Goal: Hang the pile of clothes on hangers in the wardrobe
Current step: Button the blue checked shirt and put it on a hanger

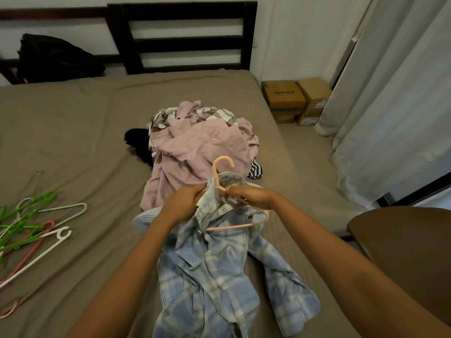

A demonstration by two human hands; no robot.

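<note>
While the bed (73, 132) was covered by a brown sheet, a pile of clothes (195, 142) was heaped toward its right edge. A blue checked shirt (219, 276) was spread at the near edge, just beside the pile, and loose hangers (31, 228) were scattered along the left edge. A peach hanger (244, 225) was gripped by the right hand (251, 195), and the shirt's collar by the left hand (185, 201).

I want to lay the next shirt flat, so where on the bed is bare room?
The widest bare sheet lies between the loose hangers and the clothes pile, up to the black bag. A narrower strip runs between the pile and the bed's right edge. Crowded: the centre, with the plaid shirt and peach hanger, and the left edge.
</note>
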